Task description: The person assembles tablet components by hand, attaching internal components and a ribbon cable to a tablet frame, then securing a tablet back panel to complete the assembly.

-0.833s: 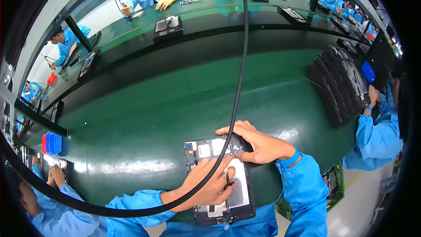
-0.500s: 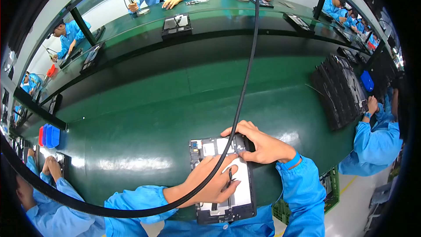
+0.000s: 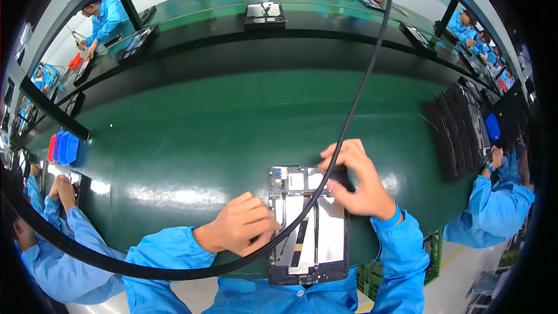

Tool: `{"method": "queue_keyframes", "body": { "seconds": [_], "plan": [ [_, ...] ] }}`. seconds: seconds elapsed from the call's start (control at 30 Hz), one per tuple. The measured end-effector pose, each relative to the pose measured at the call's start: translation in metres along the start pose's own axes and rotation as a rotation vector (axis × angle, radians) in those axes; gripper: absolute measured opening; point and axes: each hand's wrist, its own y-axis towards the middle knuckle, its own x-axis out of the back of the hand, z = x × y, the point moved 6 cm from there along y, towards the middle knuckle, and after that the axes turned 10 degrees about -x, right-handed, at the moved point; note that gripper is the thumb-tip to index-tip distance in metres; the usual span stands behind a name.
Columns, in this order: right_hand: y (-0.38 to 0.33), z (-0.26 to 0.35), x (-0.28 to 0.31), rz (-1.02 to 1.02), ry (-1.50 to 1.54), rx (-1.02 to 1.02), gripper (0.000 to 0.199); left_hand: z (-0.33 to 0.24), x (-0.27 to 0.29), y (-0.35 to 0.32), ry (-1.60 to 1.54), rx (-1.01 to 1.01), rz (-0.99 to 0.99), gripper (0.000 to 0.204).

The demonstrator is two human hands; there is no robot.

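Note:
An opened tablet point(image 3: 332, 227) lies on the bench in front of me, its black frame around white battery panels, dark ribbon cables and a circuit board along the far end. Beside its left edge is my left hand point(image 3: 241, 224), fingers curled in toward the thumb; anything between them is hidden. My right hand point(image 3: 363, 183) hovers at the tablet's far right corner, thumb and bent fingers apart, with nothing seen between them. A thick black cable point(image 3: 349, 119) passes in front of the view and crosses over part of the tablet.
On the right stands a tall stack of black tablet parts point(image 3: 456, 134), near a co-worker's sleeve point(image 3: 488, 203). Blue and red bins point(image 3: 65, 148) sit at the left beside another co-worker's hands point(image 3: 65, 192). A raised shelf across the bench holds another opened tablet point(image 3: 264, 13). A green crate point(image 3: 369, 279) is below the bench.
My left hand has drawn back leftward from over the tablet, uncovering its battery and ribbon cables. My right hand's fingers have lifted off the far right corner. The view has shifted slightly.

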Motion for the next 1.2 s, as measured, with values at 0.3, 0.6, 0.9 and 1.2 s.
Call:
{"method": "queue_keyframes", "body": {
  "seconds": [0.3,0.6,0.9,1.2],
  "plan": [
    [-0.022,0.053,-0.076,0.401,-0.114,0.146,0.018,-0.028,0.000,-0.014,-0.050,-0.346,0.074,0.028],
    [-0.022,0.058,-0.069,0.506,-0.065,0.114,0.013,-0.036,-0.001,-0.023,-0.107,-0.462,0.033,0.034],
    [-0.019,0.048,-0.072,0.166,-0.269,0.224,0.022,-0.035,-0.003,-0.025,-0.043,-0.482,0.185,0.039],
    [0.003,0.048,-0.077,-0.019,-0.359,0.355,0.031,-0.025,0.001,-0.015,0.031,-0.548,0.089,0.028]
  ]
}}
